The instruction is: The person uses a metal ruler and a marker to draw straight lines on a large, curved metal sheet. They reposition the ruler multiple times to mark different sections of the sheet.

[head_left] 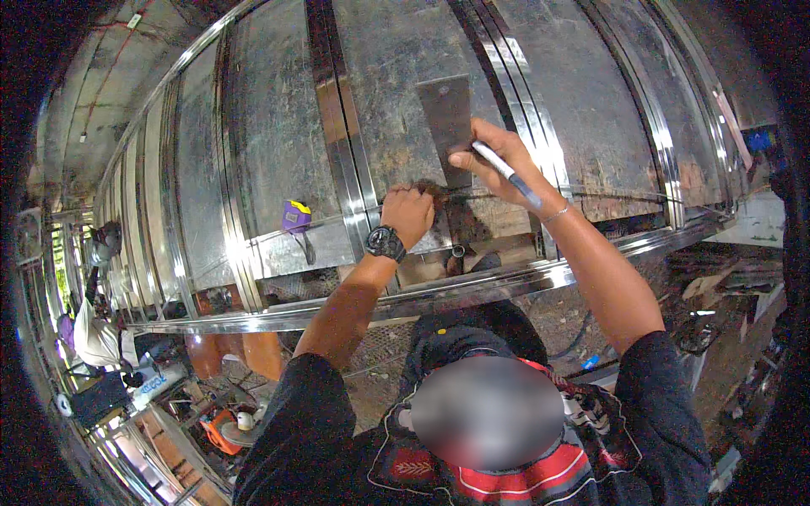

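Note:
My right hand (502,164) is closed around a white marker pen (491,157) with a dark section, which slants down toward my wrist. Beside its fingertips a flat dark metal plate (447,110), narrowing toward me, lies on the grey metal sheet (392,101). My left hand (407,215) rests knuckles up on the sheet, just left of the plate's near end. Its fingers are curled in, and whatever they grip is hidden. Left of that hand, a purple and yellow tape measure (296,217) sits on the sheet.
Shiny metal rails (342,126) cross the sheet, with a long front rail (422,295) along its near edge. Another person (101,329) is at the far left. An orange power tool (222,432) lies at lower left. Scrap and cables litter the right-hand ground.

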A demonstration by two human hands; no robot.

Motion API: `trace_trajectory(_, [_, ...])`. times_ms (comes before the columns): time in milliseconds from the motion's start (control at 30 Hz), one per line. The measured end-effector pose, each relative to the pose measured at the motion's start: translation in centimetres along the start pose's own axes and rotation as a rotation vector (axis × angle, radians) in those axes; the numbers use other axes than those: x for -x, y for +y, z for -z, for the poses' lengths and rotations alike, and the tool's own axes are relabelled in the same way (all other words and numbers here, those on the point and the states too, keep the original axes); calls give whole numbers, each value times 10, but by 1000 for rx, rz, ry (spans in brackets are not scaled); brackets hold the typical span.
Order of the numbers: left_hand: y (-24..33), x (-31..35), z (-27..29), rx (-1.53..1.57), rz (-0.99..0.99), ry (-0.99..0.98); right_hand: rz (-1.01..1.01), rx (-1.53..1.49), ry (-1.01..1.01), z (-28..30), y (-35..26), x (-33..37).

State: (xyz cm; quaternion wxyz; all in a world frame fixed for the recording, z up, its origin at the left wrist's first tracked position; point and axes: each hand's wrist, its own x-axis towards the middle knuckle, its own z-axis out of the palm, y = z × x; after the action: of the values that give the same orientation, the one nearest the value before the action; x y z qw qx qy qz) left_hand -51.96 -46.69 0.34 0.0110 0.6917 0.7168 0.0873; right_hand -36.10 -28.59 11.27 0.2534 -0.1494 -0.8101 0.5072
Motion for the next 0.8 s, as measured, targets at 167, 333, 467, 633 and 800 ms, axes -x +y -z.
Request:
trace_trajectory(167, [12,2,3,67,143,-187,10,-84,-34,-2,-5,6])
trace_trajectory(333, [33,-12,14,52,199,-247,-34,-46,-125,13,-6,10])
trace_trajectory(467, [23,-5,-13,76,112,-4,40,1,-168,19,-14,3])
trace_trajectory(633, [21,-6,-13,166,141,61,-95,181,-304,33,-7,19])
trace_trajectory(800, [27,-11,-9,185,153,111,7,617,-202,42,68,87])
